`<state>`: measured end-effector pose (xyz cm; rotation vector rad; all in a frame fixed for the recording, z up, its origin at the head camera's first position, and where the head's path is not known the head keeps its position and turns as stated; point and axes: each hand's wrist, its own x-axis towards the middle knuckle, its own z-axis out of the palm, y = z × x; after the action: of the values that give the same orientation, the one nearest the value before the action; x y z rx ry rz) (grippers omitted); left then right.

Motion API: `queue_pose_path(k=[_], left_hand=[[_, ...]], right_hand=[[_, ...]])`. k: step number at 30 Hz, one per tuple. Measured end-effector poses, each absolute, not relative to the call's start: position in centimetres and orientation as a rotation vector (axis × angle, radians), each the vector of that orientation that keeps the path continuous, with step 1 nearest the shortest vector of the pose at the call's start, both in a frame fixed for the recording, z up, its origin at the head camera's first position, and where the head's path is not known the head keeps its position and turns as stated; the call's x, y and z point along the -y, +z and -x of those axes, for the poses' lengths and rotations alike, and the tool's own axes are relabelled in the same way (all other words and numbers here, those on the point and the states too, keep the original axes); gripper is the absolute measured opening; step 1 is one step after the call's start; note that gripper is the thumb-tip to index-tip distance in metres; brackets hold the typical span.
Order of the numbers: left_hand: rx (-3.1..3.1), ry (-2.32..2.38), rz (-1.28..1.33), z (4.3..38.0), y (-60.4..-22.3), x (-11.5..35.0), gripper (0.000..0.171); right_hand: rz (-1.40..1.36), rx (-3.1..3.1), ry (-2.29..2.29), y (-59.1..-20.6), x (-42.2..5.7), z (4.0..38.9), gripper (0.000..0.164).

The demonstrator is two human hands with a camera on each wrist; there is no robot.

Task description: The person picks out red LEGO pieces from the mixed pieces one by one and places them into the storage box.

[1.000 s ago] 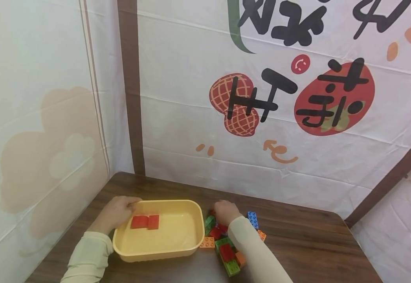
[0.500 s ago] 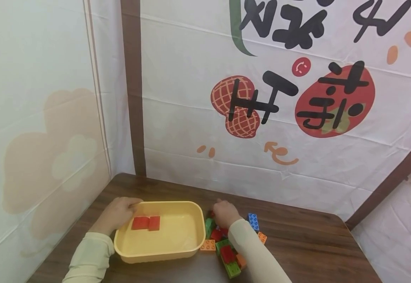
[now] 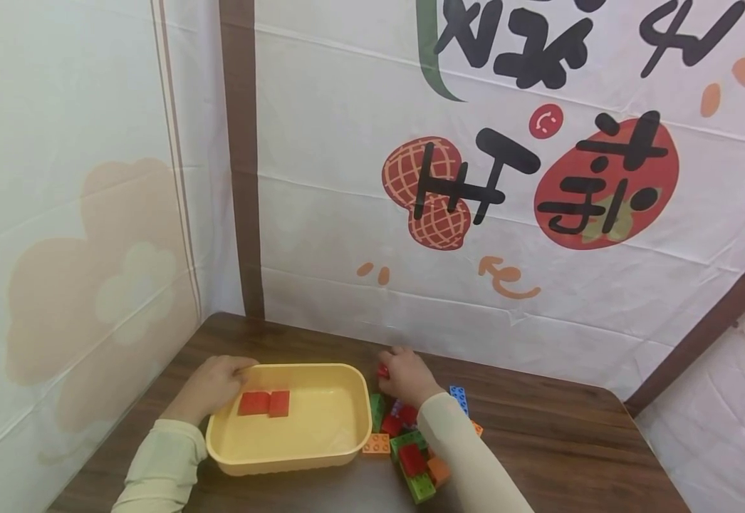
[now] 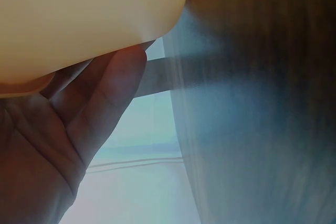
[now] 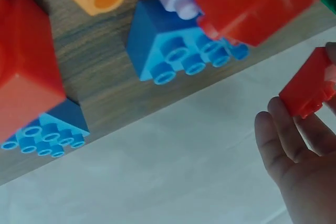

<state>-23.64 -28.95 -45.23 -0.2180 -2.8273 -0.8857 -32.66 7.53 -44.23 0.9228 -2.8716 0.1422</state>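
Note:
My left hand point(image 3: 209, 388) grips the far left corner of a shallow yellow plastic tub point(image 3: 324, 420). In the left wrist view its fingers point(image 4: 118, 85) lie against the tub's outer wall. Two red toy bricks point(image 3: 263, 403) sit side by side in the tub's left part. Beyond the tub's right side, my right hand point(image 3: 409, 377) pinches a red toy brick point(image 5: 310, 82) between thumb and fingers, held beyond the loose pile. Part of that brick also shows at the fingertips in the head view.
Right of the tub lies a pile of loose bricks: green point(image 3: 377, 412), an orange one point(image 3: 376, 444), a red one stacked on green point(image 3: 413, 459), and blue point(image 3: 459, 399). The right forearm covers part of it. White printed cloth walls point(image 3: 321, 214) stand behind the wooden table point(image 3: 552, 442).
My right hand has lifted away from the pile toward the table's far edge, with a red brick now visible in its fingers. The left hand and tub have stayed nearly still.

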Motion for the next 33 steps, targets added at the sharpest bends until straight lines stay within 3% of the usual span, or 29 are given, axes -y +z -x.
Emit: queue_pose_path(k=[17, 33], left_hand=[[2.851, -0.894, 0.193, 23.5, -45.4, 29.1, 0.034], [2.827, -0.865, 0.236, 23.5, -45.2, 29.1, 0.033]], right_hand=[[-0.988, 2.769, 0.383, -40.0, -5.5, 30.0, 0.042], [-1.077, 2.767, 0.376, -38.3, -3.5, 27.8, 0.040]])
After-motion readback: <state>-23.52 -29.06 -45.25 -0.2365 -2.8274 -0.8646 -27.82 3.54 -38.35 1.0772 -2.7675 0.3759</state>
